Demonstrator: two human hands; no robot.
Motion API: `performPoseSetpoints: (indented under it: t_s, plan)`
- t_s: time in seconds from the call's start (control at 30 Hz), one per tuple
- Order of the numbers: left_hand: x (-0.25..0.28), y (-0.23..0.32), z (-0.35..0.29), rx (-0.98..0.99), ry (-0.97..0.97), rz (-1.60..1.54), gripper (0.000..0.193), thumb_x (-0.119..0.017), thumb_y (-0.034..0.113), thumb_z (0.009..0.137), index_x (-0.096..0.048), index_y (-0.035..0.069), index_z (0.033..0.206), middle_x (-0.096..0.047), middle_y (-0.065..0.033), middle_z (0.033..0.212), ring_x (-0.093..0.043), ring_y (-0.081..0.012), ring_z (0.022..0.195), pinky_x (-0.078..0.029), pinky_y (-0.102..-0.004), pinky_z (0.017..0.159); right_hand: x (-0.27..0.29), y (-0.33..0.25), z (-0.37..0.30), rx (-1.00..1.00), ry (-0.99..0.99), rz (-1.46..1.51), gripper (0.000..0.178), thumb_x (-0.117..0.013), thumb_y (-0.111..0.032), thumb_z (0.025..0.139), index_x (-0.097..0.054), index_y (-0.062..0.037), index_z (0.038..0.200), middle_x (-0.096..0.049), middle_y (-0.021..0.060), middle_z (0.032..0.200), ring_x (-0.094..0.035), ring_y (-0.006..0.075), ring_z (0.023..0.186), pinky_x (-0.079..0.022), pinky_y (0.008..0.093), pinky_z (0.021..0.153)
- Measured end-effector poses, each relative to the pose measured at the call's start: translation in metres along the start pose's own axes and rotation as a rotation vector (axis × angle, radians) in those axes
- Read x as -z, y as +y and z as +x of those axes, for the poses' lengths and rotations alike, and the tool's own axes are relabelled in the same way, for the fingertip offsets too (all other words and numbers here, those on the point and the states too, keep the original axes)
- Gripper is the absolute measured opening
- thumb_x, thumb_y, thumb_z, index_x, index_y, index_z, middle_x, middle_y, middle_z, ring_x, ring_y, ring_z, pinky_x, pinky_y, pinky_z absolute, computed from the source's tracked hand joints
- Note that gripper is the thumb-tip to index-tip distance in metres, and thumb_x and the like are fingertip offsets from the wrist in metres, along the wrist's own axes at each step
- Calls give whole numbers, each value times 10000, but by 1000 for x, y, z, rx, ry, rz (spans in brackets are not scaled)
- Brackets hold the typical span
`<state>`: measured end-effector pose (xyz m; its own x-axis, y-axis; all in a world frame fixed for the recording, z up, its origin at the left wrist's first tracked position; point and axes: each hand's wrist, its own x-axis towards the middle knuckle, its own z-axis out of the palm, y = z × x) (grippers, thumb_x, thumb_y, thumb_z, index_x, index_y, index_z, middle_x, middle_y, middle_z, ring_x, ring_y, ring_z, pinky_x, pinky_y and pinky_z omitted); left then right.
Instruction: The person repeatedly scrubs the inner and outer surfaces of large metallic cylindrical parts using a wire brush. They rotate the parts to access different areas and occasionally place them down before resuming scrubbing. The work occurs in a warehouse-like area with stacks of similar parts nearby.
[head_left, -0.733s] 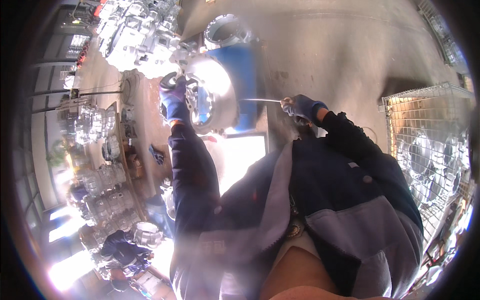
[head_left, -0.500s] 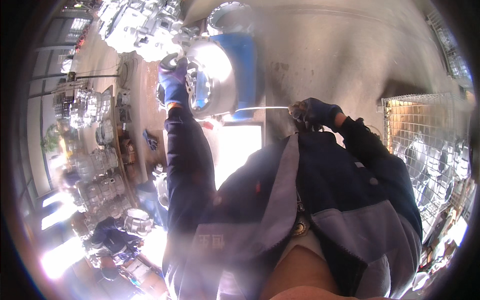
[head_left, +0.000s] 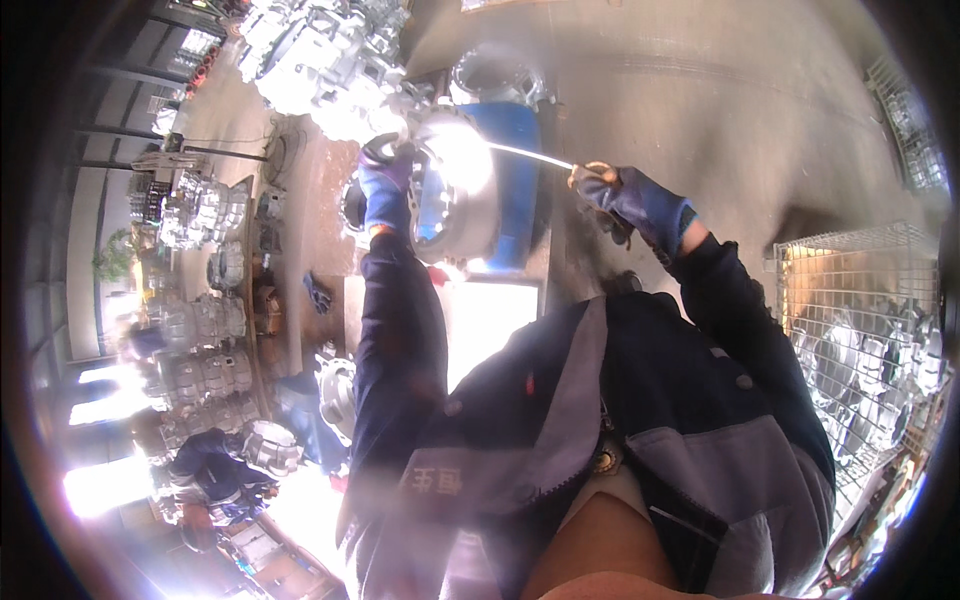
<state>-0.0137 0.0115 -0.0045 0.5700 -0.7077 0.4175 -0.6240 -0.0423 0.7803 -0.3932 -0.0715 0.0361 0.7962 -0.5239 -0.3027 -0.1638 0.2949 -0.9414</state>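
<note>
1. The big metal ring point(head_left: 482, 205) is up near 12 o'clock, just left of the middle. Its open, holey face looks toward 9 o'clock, and bright light washes out its top.
2. The left hand point(head_left: 387, 188), in a blue glove, is at the ring's 9 o'clock edge. It is the nearer hand. Its fingers look curled, but glare hides that grip, so I cannot tell if it is tight on the edge.
3. The right hand point(head_left: 622, 198), also gloved, is apart from the ring, out at 3 o'clock from it. Its grip is closed around one end of a thin rod point(head_left: 535, 155).
4. The rod's long way points from this grip to between 9 and 10 o'clock, at the ring's upper right side. I cannot tell if the tip touches.
5. A blue barrel point(head_left: 518, 185) shows on the ring's 3 o'clock side.
6. Another ring point(head_left: 495, 73) is toward 12 o'clock, and a shiny heap of metal parts point(head_left: 325, 60) toward 11.
7. Far out at 3 o'clock is a wire cage point(head_left: 850, 280).
</note>
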Motion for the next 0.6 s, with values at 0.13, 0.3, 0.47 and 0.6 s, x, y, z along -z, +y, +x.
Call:
performPoseSetpoints:
  t_s: [0.13,0.3,0.47,0.6]
  plan:
    - [0,10,-5,207,-9,-140,355,-647,38,749,-541,-25,1082,-625,-138,790,-623,-188,594,-526,-284,491,-6,2,41,85,22,11,253,-484,-325,950,-593,-100,907,-404,-78,629,-364,25,557,-301,196,496]
    - [1,2,4,35,-14,106,391,-691,115,708,-575,-15,1058,-629,-145,841,-614,-161,626,-501,-266,531,1,-2,44,73,21,-69,261,-489,-345,940,-581,-107,880,-408,-67,608,-384,34,510,-328,208,440]
    - [-2,25,-9,288,41,-279,288,-660,166,793,-569,24,1027,-597,-53,781,-577,-113,685,-470,-240,574,-3,-14,25,-65,28,23,279,-491,-359,927,-598,-105,971,-451,-36,617,-443,69,439,-383,224,380]
    - [0,48,-20,304,38,-468,196,-580,182,875,-558,38,1008,-588,-32,824,-542,-95,687,-448,-234,573,-3,-9,22,-4,-29,-73,292,-493,-345,924,-602,-92,1020,-486,-22,641,-452,82,424,-392,231,375]
